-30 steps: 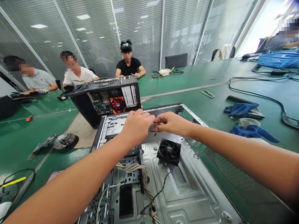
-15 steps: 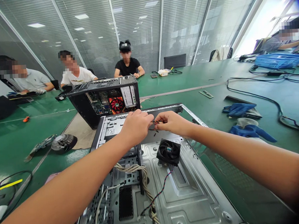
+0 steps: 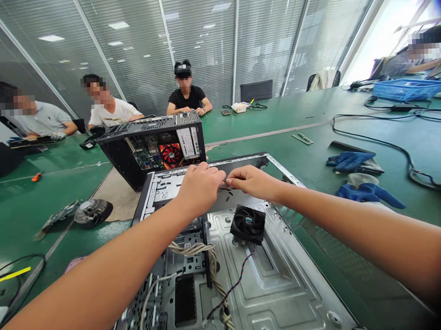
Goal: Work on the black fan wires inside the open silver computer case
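An open, nearly stripped computer case lies flat on the green table in front of me. My left hand and my right hand meet over its far end, both with fingers pinched on a thin dark wire stretched between them. A small black fan sits loose on the case floor just below my hands, its red and black lead trailing toward me. A bundle of pale cables lies to the left of the fan.
A second black computer case stands open behind mine. Blue gloves and black cables lie to the right, a cooler part to the left, a blue basket far right. Several people sit around the table.
My two hands have stayed pinched together over the far end of the case, shifting only slightly. The view has drifted a little to the right.
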{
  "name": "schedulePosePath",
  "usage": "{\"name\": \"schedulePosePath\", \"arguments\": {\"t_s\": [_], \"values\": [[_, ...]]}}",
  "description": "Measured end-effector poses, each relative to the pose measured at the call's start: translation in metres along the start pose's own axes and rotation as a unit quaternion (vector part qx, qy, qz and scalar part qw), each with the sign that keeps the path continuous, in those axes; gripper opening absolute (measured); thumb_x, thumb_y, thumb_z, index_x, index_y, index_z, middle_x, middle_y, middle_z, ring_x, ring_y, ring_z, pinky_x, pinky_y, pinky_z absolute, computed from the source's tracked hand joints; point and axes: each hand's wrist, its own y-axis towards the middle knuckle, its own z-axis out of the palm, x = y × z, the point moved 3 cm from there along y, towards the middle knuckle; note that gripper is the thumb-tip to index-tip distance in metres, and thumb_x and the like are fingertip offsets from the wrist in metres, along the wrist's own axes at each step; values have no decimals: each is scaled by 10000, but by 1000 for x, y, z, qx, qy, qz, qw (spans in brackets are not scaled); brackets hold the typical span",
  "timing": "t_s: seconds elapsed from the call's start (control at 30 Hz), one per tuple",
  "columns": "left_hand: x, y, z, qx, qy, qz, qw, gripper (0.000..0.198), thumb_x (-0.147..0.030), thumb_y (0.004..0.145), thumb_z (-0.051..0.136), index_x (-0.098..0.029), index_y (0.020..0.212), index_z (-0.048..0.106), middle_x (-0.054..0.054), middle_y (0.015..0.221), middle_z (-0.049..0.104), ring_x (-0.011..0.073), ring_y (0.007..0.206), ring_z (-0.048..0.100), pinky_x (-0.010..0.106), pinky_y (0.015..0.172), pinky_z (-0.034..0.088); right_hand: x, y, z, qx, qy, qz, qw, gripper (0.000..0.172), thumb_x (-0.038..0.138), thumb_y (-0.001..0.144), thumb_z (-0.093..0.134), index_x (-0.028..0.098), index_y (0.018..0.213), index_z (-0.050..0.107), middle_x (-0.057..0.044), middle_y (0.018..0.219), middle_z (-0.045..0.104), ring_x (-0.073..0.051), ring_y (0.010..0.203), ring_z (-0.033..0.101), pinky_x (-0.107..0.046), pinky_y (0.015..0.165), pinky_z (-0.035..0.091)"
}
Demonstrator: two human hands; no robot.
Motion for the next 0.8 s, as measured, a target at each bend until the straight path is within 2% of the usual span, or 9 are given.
{"name": "schedulePosePath", "arguments": {"t_s": [0.17,0.33,0.57,0.8], "values": [[0,0,2,4,1,1,1000,149,-233,928,504,-181,835,609,40,844,677,218,848,526,326,663,277,-3,3,0,-2,-30,-21,999,202,306,806,518,172,719,643,0,628,528,-136,609,426,-294,588,329],[0,-1,3,12,3,13,1000,152,-207,929,493,-177,829,603,40,845,673,221,859,530,326,666,279,-6,5,1,9,-51,-23,998,220,322,811,517,174,687,622,10,599,508,-134,591,413,-290,564,306],[0,-2,4,22,8,23,999,139,-175,919,495,-178,834,605,40,845,669,224,869,530,337,679,284,-3,6,3,38,-68,-43,996,238,285,838,478,158,732,648,-30,685,604,-158,659,490,-302,631,362],[-1,-2,3,16,14,22,1000,148,-236,919,516,-173,827,613,46,834,670,226,861,537,338,680,285,-5,6,4,57,-74,-46,995,248,278,870,449,155,771,640,-65,784,658,-184,752,553,-315,709,403]]}}
